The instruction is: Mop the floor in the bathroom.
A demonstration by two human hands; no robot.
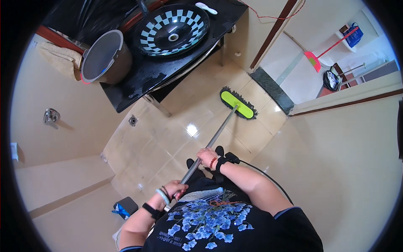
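Mop [216, 135]: held aslant between both hands, its pole running up toward 1 o'clock, with 12 at the top of the view.
Right hand [206, 157]: wrapped around the middle of the pole, the mop head at its 1 o'clock, well apart.
Left hand [174, 189]: closed on the pole near its upper end, at 7 to 8 o'clock from the right hand.
Mop head [229, 98]: lime-green plate with dark fringe, on the tiled floor [168, 136].
Threshold [273, 90]: dark stone strip near the mop head, at its 2 o'clock.
Bench [140, 87]: black, its front edge at the mop head's 10 o'clock; it carries a bucket [111, 75] and a checkered basin [152, 38].
Wall [344, 168]: pale, at 4 o'clock from the mop head.
Open room: widest from the mop head toward 8 o'clock, between the bench and the black shoes [219, 150].
Cable [270, 176]: black, beside the right forearm.
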